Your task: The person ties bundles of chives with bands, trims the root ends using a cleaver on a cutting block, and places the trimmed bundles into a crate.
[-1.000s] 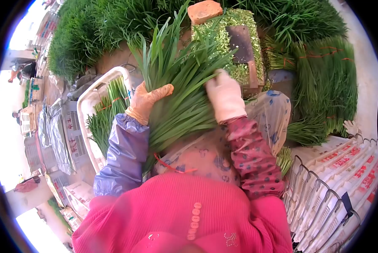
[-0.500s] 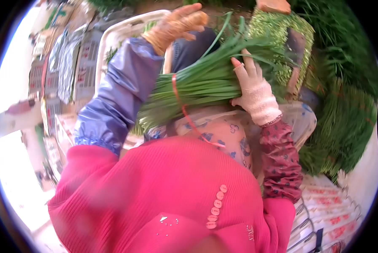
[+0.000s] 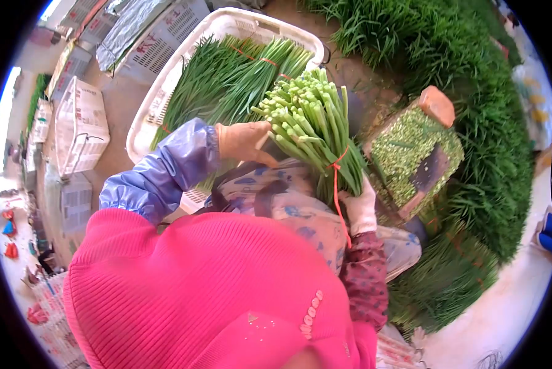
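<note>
A thick bunch of garlic chives (image 3: 313, 117) is tilted over my lap, its pale cut ends facing up and left. A red tie (image 3: 336, 165) goes round it, with a loose end hanging down. My right hand (image 3: 360, 206), in a pale knitted glove, is closed round the bunch below the tie, its fingers partly hidden by leaves. My left hand (image 3: 246, 141), in a tan covering, is open beside the cut ends, thumb and fingers apart. Whether it touches the stems I cannot tell.
A white plastic crate (image 3: 142, 126) with tied bunches stands ahead to the left. To the right, a cleaver (image 3: 431, 171) lies on a board of chopped green bits (image 3: 399, 150), with a brick (image 3: 437, 106) at its far end. Heaps of greens (image 3: 491, 147) lie beyond; more crates (image 3: 82, 126) stand left.
The bunch has turned from lying across my lap to tilting up, cut ends upward. My right hand has gone from resting on it to gripping it; my left hand has come down beside it.
</note>
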Motion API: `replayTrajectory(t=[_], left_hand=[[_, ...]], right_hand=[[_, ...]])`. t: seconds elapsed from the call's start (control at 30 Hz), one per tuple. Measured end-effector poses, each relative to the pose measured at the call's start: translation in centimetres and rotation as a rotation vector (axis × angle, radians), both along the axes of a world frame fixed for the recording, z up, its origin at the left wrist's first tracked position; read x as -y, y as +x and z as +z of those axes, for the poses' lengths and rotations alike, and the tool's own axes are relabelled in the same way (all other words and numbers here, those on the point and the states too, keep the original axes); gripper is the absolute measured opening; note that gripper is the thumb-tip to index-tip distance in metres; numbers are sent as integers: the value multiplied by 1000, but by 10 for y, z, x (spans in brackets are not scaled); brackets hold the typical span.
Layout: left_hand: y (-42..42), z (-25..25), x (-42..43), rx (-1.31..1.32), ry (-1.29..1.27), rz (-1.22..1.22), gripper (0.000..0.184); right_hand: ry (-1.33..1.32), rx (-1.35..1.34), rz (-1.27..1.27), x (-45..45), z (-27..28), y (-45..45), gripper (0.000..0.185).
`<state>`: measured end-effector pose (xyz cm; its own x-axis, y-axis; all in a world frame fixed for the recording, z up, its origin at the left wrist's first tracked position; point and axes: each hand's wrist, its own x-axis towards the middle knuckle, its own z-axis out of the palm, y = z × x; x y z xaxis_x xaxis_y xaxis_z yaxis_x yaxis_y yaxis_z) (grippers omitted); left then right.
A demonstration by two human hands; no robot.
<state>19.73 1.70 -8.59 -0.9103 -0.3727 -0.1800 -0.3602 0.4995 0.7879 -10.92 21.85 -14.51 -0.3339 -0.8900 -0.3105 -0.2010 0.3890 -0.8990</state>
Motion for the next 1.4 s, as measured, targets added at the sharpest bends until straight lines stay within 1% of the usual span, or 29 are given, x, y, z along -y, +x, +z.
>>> replayTrajectory(t=[0.03, 0.1, 0.13, 0.2, 0.23, 0.27, 0.33, 0.37, 0.4, 0.43, 0.5, 0.53, 0.6, 0.67, 0.73, 0.8, 0.87, 0.93, 1.03, 1.1, 1.13, 1.17, 1.2, 1.23, 1.27, 1.3, 1.33, 1.37, 1.4], left_hand=[[-18, 2, -2, -171, 58, -4, 74], [-52, 11, -8, -483, 165, -4, 67], [-63, 6, -10, -596, 80, 5, 65], [-84, 46, -31, -755, 417, 175, 70], [-99, 51, -40, -787, 534, 182, 74], [-117, 53, -50, -821, 654, 184, 78], [-161, 45, -81, -1146, 706, 459, 83], [-172, 53, -79, -1147, 813, 406, 83], [-178, 66, -76, -1147, 919, 353, 83], [-180, 74, -69, -1129, 928, 395, 75], [-163, 116, -55, -1108, 1058, 454, 55], [-167, 119, -48, -1068, 1130, 571, 47], [-163, 124, -20, -1124, 1082, 587, 39], [-130, 154, 8, -1169, 955, 476, 36], [-102, 140, 53, -1064, 711, 545, 35], [-68, 159, 77, -1081, 644, 721, 38], [-27, 175, 112, -1097, 520, 739, 42], [27, 196, 133, -963, 328, 722, 47], [94, 228, 134, -724, 154, 724, 56], [135, 223, 138, -536, 72, 791, 61], [152, 215, 139, -441, 70, 838, 63], [162, 207, 137, -387, 131, 884, 66], [169, 198, 134, -331, 192, 926, 68], [172, 181, 142, -287, 164, 843, 84], [173, 162, 144, -248, 208, 820, 84], [175, 143, 148, -152, 305, 882, 92], [180, 119, 156, -59, 392, 942, 100], [197, 67, 176, 6, 360, 995, 104], [188, 52, 182, 105, 421, 1045, 89]], right_hand=[[12, 3, -27, -1, 13, 4, 83], [-16, -71, -87, -6, 25, 13, 73], [-24, -77, -138, -8, 38, 17, 71], [-101, -73, -287, -11, 54, 23, 68], [-133, -62, -370, -14, 58, 24, 68], [-178, -162, -380, -10, 78, 29, 68], [-169, -532, -446, 7, 128, 57, 71], [-175, -537, -427, 8, 131, 55, 71], [-193, -694, -458, 8, 133, 52, 73], [-211, -847, -486, 9, 135, 52, 76], [-175, -894, -445, 22, 159, 63, 81], [-148, -948, -445, 27, 170, 64, 86], [-162, -846, -342, 40, 178, 64, 93], [-43, -855, -191, 58, 187, 58, 88], [225, -812, -76, 71, 185, 46, 81], [173, -807, 0, 70, 165, 21, 72], [145, -822, 32, 64, 150, 0, 65], [42, -835, 94, 50, 118, -31, 60], [223, -668, 40, 42, 120, -31, 55], [174, -641, 110, 26, 87, -46, 53], [190, -584, 115, 16, 80, -48, 52], [151, -628, 143, 5, 65, -53, 51], [190, -581, 150, 0, 66, -48, 56], [257, -530, 168, -1, 72, -39, 54], [194, -591, 171, -15, 45, -44, 51], [225, -589, 187, -20, 46, -34, 51], [249, -591, 202, -17, 52, -25, 50], [276, -578, 180, -9, 68, -12, 50], [416, -443, 151, 1, 94, 4, 51]])
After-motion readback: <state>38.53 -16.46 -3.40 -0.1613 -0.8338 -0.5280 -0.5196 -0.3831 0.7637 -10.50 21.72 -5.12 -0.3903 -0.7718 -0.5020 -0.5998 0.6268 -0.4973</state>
